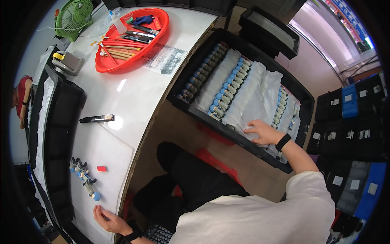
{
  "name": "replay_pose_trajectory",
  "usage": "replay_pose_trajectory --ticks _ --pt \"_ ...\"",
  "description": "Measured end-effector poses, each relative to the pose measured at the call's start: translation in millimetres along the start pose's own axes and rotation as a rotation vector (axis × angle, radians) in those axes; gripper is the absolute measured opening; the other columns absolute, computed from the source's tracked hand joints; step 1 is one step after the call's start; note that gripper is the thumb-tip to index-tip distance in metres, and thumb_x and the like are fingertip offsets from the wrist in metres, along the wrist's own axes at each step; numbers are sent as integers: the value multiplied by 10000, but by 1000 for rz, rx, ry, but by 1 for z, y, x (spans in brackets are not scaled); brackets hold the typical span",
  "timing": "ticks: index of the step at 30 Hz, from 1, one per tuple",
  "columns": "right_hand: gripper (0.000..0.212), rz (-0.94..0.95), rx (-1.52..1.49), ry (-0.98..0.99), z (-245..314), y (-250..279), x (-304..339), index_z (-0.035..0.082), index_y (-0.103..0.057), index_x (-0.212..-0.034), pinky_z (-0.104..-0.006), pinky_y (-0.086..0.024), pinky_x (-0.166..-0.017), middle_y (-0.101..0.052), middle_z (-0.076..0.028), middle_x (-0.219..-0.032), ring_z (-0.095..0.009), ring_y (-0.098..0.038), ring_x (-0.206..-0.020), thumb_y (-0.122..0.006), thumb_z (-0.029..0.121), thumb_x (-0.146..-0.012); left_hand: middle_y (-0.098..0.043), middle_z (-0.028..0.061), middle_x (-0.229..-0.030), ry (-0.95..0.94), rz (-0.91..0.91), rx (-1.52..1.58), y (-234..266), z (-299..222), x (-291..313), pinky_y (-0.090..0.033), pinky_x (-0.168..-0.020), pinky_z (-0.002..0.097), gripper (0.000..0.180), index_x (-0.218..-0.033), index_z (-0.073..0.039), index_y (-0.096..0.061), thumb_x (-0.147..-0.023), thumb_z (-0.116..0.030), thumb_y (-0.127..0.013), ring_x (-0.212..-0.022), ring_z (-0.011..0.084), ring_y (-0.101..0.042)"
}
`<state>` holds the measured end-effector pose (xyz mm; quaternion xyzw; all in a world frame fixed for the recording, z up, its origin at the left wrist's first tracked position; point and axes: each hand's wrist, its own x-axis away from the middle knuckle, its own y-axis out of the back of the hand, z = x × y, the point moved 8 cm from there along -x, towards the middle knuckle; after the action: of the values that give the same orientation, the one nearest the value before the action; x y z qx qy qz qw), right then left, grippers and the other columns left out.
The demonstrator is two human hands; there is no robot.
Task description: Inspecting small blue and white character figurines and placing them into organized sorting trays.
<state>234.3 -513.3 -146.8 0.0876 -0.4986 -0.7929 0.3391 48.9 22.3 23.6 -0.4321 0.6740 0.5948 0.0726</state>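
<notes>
Several figurines (pixel 83 175) run lengthwise away from your nearer left hand (pixel 107 221), its fingers half-curled, empty; your right hand's (pixel 264 133) fingers spread over white sheeting (pixel 256 95).

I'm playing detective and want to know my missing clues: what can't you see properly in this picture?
All in the head view:
1. What lies beneath the white sheets in the black crate: the sheets cover it.
2. Whether the right hand grips a sheet: the hand hides its own underside.
3. Faces on the figurines near the left hand: too small.
4. The co-worker's body, beyond an arm and red top: mostly lost at the dark left rim.
</notes>
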Motion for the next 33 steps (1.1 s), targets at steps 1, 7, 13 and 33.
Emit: replay_pose_trajectory --ticks 1,7,13,33 --pt "299 -1 2 -2 5 -6 4 102 -613 -974 -358 -413 -829 -507 -126 -1056 -273 -489 -988 -665 158 -686 -559 159 -1016 8 -3 11 0 1 0 -449 -814 327 168 -941 71 -565 -825 21 -454 -915 274 -552" --pt "238 11 113 -31 8 -4 -4 90 -612 -958 -365 -419 -814 -523 -134 -1023 -297 -493 -983 -604 143 -727 -571 148 -1002 15 -12 1 3 -1 0 -451 -796 320 170 -948 57 -573 -826 14 -461 -904 259 -557" --pt "108 -296 -316 -181 6 18 -32 34 -590 -784 -334 -455 -585 -574 -90 -710 -235 -574 -640 -605 130 -736 -582 138 -989 -19 -36 -11 5 -2 1 -451 -786 309 173 -946 48 -578 -828 5 -459 -890 248 -561" --pt "265 -5 -712 -483 -44 -27 -35 2 -554 -1032 -309 -466 -710 -609 -101 -876 -156 -567 -819 -514 159 -822 -578 152 -996 -29 -27 -17 5 -8 -1 -444 -798 340 169 -921 61 -587 -807 2 -476 -911 281 -555"
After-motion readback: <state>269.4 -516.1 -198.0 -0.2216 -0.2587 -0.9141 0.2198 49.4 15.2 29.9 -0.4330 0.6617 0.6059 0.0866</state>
